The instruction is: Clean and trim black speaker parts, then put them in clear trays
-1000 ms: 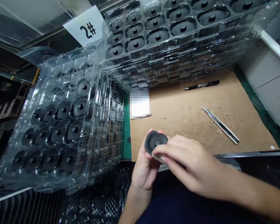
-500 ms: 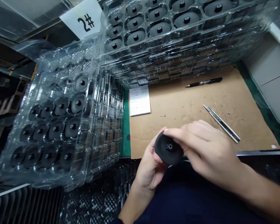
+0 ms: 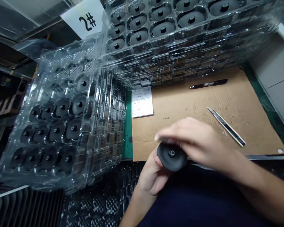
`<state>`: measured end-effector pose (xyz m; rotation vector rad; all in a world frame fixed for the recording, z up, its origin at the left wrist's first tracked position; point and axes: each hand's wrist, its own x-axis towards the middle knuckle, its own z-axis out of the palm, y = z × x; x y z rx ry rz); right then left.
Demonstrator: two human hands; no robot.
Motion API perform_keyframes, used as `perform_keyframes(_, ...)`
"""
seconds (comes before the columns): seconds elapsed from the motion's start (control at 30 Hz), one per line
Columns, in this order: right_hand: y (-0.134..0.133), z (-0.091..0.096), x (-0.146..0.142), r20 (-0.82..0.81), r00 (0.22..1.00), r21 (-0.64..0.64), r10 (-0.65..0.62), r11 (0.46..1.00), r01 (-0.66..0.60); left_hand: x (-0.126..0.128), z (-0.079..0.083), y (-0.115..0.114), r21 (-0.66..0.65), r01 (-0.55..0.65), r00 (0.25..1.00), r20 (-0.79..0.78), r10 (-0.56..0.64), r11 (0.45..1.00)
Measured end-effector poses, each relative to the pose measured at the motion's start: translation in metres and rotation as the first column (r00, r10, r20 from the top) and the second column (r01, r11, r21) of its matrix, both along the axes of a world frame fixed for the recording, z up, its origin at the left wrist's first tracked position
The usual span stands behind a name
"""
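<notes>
A round black disc (image 3: 171, 161) with a small raised hub in its centre is held over the table's near edge, its hub side facing me. My left hand (image 3: 152, 176) is closed around the disc from its left and underside. My right hand (image 3: 198, 142) lies across the far rim of the disc, its fingers smeared by motion. Whether those fingers grip the rim cannot be made out. Similar black discs sit in the pockets of the clear plastic tray (image 3: 81, 170) at the left and the clear tray (image 3: 153, 49) at the back.
Cardboard (image 3: 177, 107) covers much of the green tabletop (image 3: 128, 138). On it lie a pen (image 3: 208, 84), a utility knife (image 3: 227, 126) and a paper slip (image 3: 142, 102). Stacked trays wall the left and back. A "2#" sign (image 3: 85, 19) stands at the back left.
My right hand has shifted left and away from me over the disc's far rim, and its fingers are now blurred. The disc is slightly lower in view, still in my left hand.
</notes>
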<state>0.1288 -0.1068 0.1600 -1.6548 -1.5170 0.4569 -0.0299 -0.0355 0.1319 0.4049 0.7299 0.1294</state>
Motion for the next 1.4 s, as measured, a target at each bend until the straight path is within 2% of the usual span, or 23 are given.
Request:
perform_keyframes(0.07,-0.004,-0.020,0.009,-0.005,0.975,-0.134,-0.222,0.966,0.219,-0.004,0.001,0.002,-0.029,0.018,0.997,0.077,-0.016,0.999)
perform_keyframes(0.1,-0.008,-0.033,0.010,-0.006,0.956,-0.200,-0.292,0.937,0.285,-0.006,0.002,0.003,-0.046,0.027,0.993,0.118,-0.021,0.999)
perform_keyframes(0.13,-0.013,-0.047,0.009,-0.017,0.949,-0.256,-0.314,0.919,0.300,-0.008,0.002,0.004,-0.057,0.031,0.988,0.150,-0.022,0.998)
perform_keyframes(0.23,-0.030,-0.083,-0.003,-0.116,0.967,-0.354,-0.229,0.919,0.175,-0.009,0.001,0.008,-0.065,0.029,0.986,0.168,-0.018,0.997)
perform_keyframes(0.3,-0.037,-0.091,-0.009,-0.132,0.968,-0.376,-0.214,0.914,0.151,-0.008,0.000,0.009,-0.062,0.029,0.987,0.159,-0.019,0.998)
perform_keyframes(0.37,-0.039,-0.079,-0.009,-0.108,0.954,-0.383,-0.278,0.898,0.218,-0.006,-0.001,0.009,-0.042,0.028,0.988,0.150,-0.021,0.999)
perform_keyframes(0.43,-0.036,-0.051,-0.007,-0.078,0.928,-0.325,-0.365,0.889,0.322,-0.004,-0.001,0.008,-0.009,0.024,0.990,0.137,-0.022,1.000)
perform_keyframes(0.47,-0.033,-0.035,-0.006,-0.063,0.916,-0.244,-0.396,0.896,0.370,-0.003,0.000,0.007,0.017,0.018,0.991,0.130,-0.020,1.000)
perform_keyframes(0.5,-0.030,-0.019,-0.007,-0.064,0.924,-0.132,-0.378,0.920,0.368,-0.002,0.000,0.006,0.047,0.005,0.993,0.116,-0.010,0.999)
perform_keyframes(0.57,-0.024,0.003,-0.012,-0.049,0.982,0.036,-0.183,0.982,0.185,-0.003,0.001,0.006,0.106,-0.020,0.996,0.084,0.011,0.994)
perform_keyframes(0.6,-0.021,0.009,-0.015,-0.044,0.994,0.062,-0.104,0.992,0.107,-0.003,0.000,0.006,0.131,-0.033,0.997,0.070,0.024,0.991)
perform_keyframes(0.63,-0.020,0.011,-0.018,-0.037,0.998,0.037,-0.055,0.998,0.056,-0.004,-0.001,0.007,0.148,-0.045,0.998,0.056,0.037,0.988)
perform_keyframes(0.73,-0.020,0.008,-0.022,-0.005,0.993,-0.122,-0.115,0.986,0.114,-0.008,-0.004,0.009,0.172,-0.065,0.998,0.026,0.061,0.983)
perform_keyframes(0.77,-0.020,0.007,-0.022,0.004,0.992,-0.126,-0.128,0.984,0.127,-0.008,-0.005,0.009,0.180,-0.070,0.998,0.018,0.068,0.981)
perform_keyframes(0.87,-0.022,0.005,-0.023,-0.036,0.991,0.018,-0.127,0.992,0.127,-0.008,-0.005,0.010,0.190,-0.047,0.999,0.019,0.044,0.981)
perform_keyframes(0.9,-0.022,0.006,-0.024,-0.054,0.992,0.014,-0.113,0.993,0.114,-0.008,-0.004,0.010,0.183,-0.035,0.999,0.022,0.032,0.982)
perform_keyframes(1.03,-0.024,0.008,-0.022,-0.041,0.994,-0.153,-0.104,0.984,0.096,-0.008,-0.003,0.009,0.194,-0.049,0.999,0.000,0.050,0.980)
perform_keyframes(1.13,-0.020,0.010,-0.022,-0.071,0.991,0.009,-0.117,0.993,0.118,-0.006,-0.004,0.008,0.204,-0.056,0.998,0.036,0.050,0.977)
perform_keyframes(1.2,-0.016,0.007,-0.021,-0.166,0.980,0.042,-0.113,0.992,0.122,-0.004,-0.004,0.009,0.202,-0.064,0.997,0.055,0.054,0.977)
perform_keyframes(1.27,-0.018,-0.004,-0.016,-0.294,0.948,-0.059,-0.123,0.992,0.110,-0.004,-0.004,0.011,0.202,-0.088,0.995,0.062,0.077,0.975)
perform_keyframes(1.3,-0.021,-0.013,-0.014,-0.346,0.924,-0.126,-0.166,0.984,0.129,-0.004,-0.004,0.012,0.197,-0.098,0.994,0.071,0.086,0.975)
perform_keyframes(1.4,-0.034,-0.056,-0.010,-0.330,0.862,-0.273,-0.385,0.913,0.304,-0.007,-0.003,0.014,0.159,-0.091,0.992,0.105,0.075,0.983)
